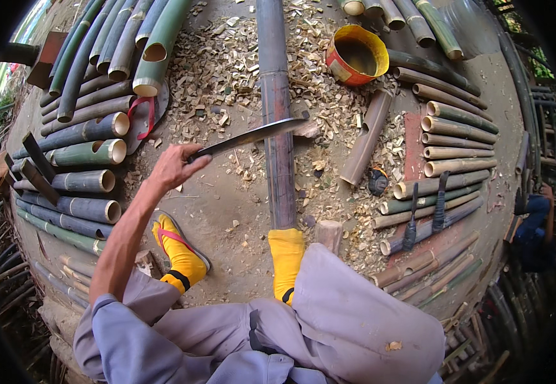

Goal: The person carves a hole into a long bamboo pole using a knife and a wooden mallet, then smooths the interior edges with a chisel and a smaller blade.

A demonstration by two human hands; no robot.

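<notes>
My left hand (174, 168) is closed round the handle of a machete (252, 137), its long dark blade pointing right. The blade crosses over a long dark bamboo pole (274, 83) that runs away from me. Whether the edge touches the pole I cannot tell. At the pole's near end sits my right foot in a yellow sock (285, 259). My left foot, in a yellow sock and a red-strapped flip-flop (177, 243), stands on the ground. My right hand is out of view.
Cut bamboo tubes (86, 153) lie in rows at left and more bamboo lengths (460, 166) at right. Wood chips (227, 70) litter the ground round a yellow-red bucket (356, 56). A notched bamboo piece (368, 137), tape measure (378, 181) and black-handled tools (411, 227) lie right.
</notes>
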